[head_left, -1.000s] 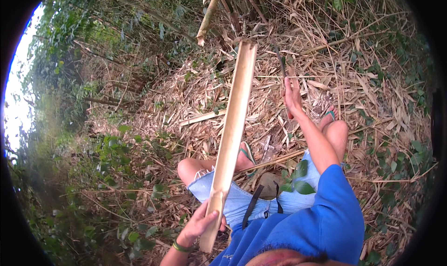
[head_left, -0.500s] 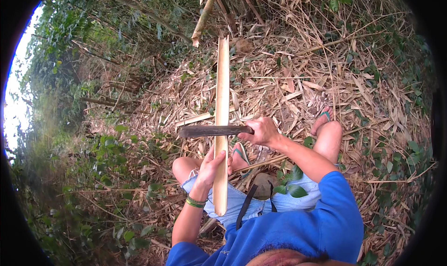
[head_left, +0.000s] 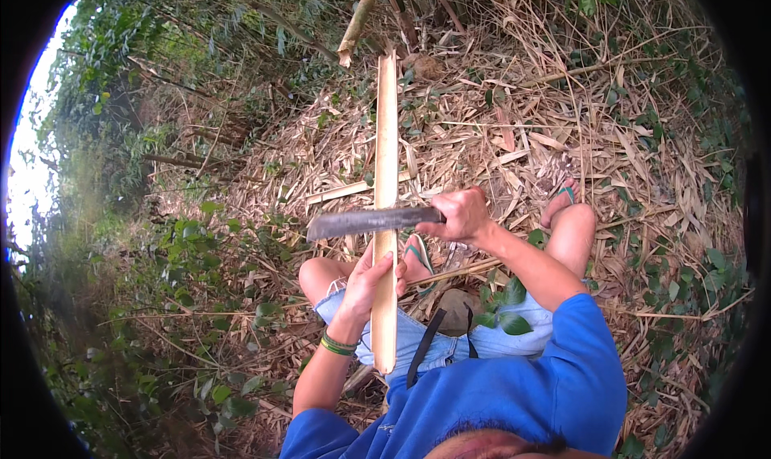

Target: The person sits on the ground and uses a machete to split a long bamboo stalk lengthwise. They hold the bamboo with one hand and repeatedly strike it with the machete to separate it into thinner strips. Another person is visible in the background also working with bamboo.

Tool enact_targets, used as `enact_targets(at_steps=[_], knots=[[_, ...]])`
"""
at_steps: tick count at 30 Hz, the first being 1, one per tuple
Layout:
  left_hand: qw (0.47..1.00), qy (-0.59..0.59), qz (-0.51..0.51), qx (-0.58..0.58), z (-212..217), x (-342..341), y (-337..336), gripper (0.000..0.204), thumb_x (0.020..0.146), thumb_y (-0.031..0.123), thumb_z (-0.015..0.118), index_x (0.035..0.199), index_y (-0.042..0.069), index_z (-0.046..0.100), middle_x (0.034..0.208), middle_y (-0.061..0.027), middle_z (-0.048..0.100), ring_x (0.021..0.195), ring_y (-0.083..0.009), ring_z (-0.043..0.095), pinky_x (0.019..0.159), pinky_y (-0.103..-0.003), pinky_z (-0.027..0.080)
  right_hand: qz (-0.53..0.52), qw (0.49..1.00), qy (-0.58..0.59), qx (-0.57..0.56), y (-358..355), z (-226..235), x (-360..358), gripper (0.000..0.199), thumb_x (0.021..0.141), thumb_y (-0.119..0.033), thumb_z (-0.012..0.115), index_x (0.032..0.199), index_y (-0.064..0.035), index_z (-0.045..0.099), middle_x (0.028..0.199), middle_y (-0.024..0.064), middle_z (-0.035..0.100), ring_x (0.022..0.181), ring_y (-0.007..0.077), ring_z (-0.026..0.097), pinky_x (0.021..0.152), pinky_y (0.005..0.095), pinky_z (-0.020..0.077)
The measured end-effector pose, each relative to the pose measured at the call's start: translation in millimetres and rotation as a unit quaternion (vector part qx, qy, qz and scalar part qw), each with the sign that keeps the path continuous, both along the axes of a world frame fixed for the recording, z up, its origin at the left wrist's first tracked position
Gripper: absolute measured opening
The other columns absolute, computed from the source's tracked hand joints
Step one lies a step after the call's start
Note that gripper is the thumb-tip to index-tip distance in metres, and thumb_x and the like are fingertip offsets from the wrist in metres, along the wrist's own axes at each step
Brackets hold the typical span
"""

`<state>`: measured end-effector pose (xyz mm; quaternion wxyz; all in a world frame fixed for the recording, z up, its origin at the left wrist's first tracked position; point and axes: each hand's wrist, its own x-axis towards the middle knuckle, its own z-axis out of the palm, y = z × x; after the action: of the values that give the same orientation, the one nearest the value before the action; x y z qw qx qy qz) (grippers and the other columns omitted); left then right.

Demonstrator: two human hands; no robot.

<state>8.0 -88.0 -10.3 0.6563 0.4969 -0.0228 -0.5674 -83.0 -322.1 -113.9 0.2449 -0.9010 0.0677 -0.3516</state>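
A long, pale half-split bamboo piece [head_left: 386,130] runs from my lap out over the leaf litter. My left hand [head_left: 365,288] is closed around its nearer part, thumb lying on the hollow inner face. My right hand [head_left: 462,216] grips the handle of a dark machete [head_left: 365,223]. The broad blade lies crosswise over the bamboo, just beyond my left hand, its tip out to the left. Whether the edge touches the bamboo cannot be made out.
Another split bamboo strip [head_left: 341,192] lies on dry leaves [head_left: 474,138] beyond the blade. My sandalled feet [head_left: 416,262] and bent knees flank the work. A rounded stone [head_left: 455,310] sits between my legs. A broken bamboo stalk [head_left: 359,21] hangs at the far end.
The machete blade has tilted slightly, its handle end rising a little farther away and its flat face showing more. My left hand keeps its hold on the bamboo.
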Motion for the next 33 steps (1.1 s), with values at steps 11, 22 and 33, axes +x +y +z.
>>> enact_targets(at_steps=[11, 22, 33], knots=[[0.994, -0.083, -0.065, 0.017, 6.6, -2.7, 24.6, 0.031, 0.106, 0.013, 0.052, 0.137, 0.013, 0.043, 0.082, -0.0079, 0.054, 0.064, -0.0192, 0.058, 0.054, -0.031, 0.056, -0.012, 0.999, -0.023, 0.043, -19.4, -21.0, 7.3, 0.079, 0.092, -0.085, 0.037, 0.056, -0.0159, 0.054, 0.043, 0.0011, 0.052, 0.033, 0.0156, 0.05, 0.031, 0.0347, 0.0365], [0.991, 0.01, -0.127, 0.04, 30.9, -16.3, 99.2, 0.057, 0.104, 0.012, 0.055, 0.155, 0.016, 0.029, 0.085, -0.0084, 0.052, 0.072, -0.0198, 0.057, 0.056, -0.035, 0.056, -0.113, 0.978, 0.06, 0.164, -100.7, -29.1, -1.9, 0.079, 0.092, -0.085, 0.033, 0.058, -0.0156, 0.047, 0.045, -0.0076, 0.036, 0.035, 0.0058, 0.036, 0.028, 0.0277, 0.0271], [0.982, 0.088, -0.153, 0.07, 36.8, -28.3, 155.4, 0.067, 0.101, 0.016, 0.062, 0.157, 0.015, 0.025, 0.078, -0.012, 0.056, 0.061, -0.0214, 0.058, 0.051, -0.032, 0.052, -0.221, 0.925, 0.159, 0.266, -152.1, -38.5, -10.1, 0.078, 0.094, -0.08, 0.04, 0.056, -0.0139, 0.052, 0.047, -0.002, 0.046, 0.037, 0.0097, 0.041, 0.035, 0.0296, 0.031]])
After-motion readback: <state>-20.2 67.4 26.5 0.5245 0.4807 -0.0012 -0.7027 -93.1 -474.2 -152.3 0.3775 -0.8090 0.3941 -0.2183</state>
